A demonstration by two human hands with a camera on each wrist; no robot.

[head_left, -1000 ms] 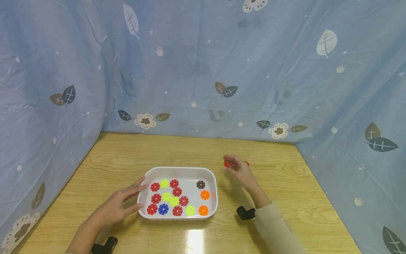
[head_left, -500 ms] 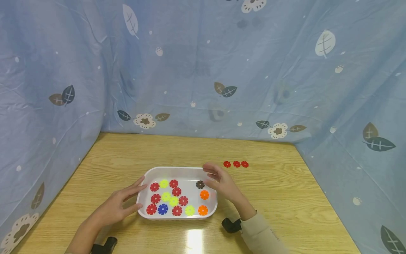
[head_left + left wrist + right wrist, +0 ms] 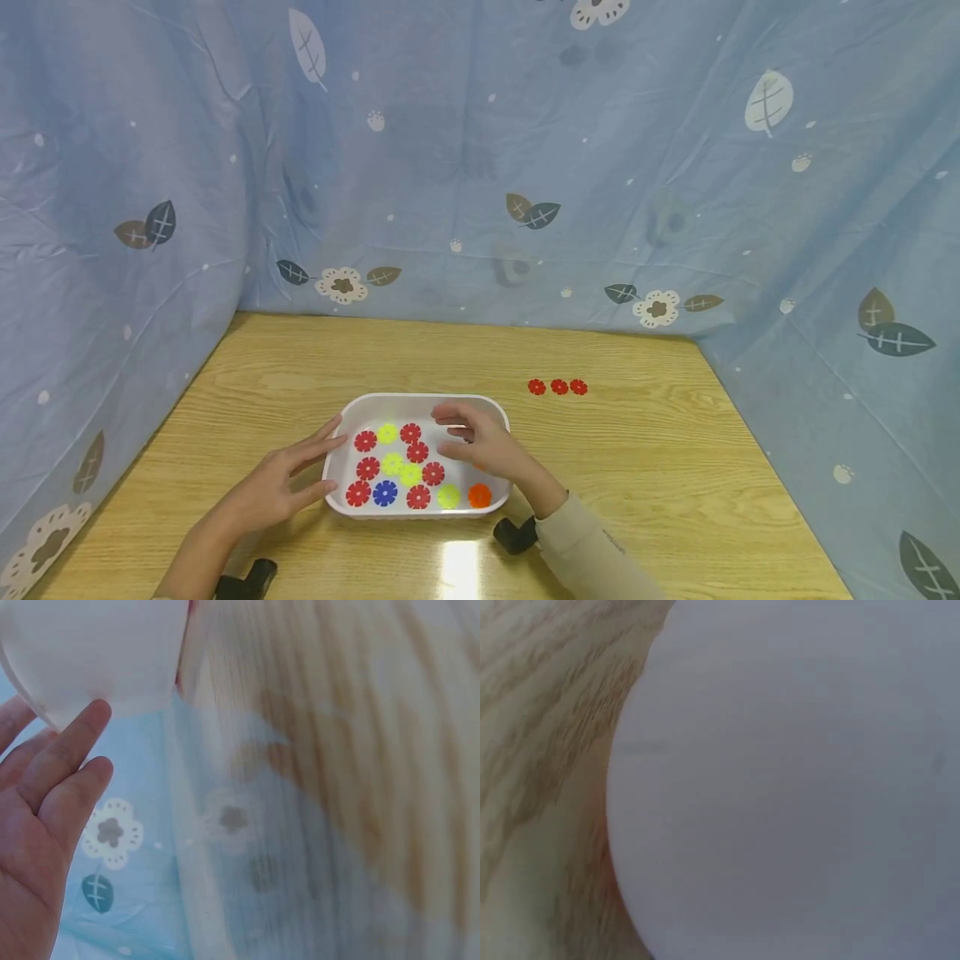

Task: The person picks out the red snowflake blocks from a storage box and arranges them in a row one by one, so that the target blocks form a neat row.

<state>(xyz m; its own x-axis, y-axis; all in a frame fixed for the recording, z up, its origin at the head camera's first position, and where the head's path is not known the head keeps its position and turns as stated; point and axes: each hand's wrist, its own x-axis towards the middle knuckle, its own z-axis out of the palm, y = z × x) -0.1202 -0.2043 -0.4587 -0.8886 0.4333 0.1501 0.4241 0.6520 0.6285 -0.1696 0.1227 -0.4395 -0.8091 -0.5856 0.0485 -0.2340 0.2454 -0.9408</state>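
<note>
A white plastic tray (image 3: pixel 420 513) holds notched snowflake discs, among them several red discs (image 3: pixel 433 474), several yellow discs (image 3: pixel 410 475), a blue disc (image 3: pixel 386 493) and an orange disc (image 3: pixel 480 497). At its left rim rests my left hand (image 3: pixel 266 492), fingers spread; in the left wrist view the fingertips of that hand (image 3: pixel 41 802) meet the tray's outer wall (image 3: pixel 97 652). Over the tray's right half hovers my right hand (image 3: pixel 483 442), fingers loosely bent and nothing seen between them. It hides most of the brown disc and another orange one. The right wrist view is filled by the tray's wall (image 3: pixel 780 787).
Three red discs (image 3: pixel 559 387) lie in a row on the wooden table (image 3: pixel 645 467), behind and right of the tray. A blue patterned curtain (image 3: pixel 465 167) encloses the table at the back and both sides. Black wrist mounts (image 3: pixel 514 536) sit below the hands.
My right hand has come away from the three red discs, moving left and toward the near side, and is now over the tray. The left hand stays at the rim.
</note>
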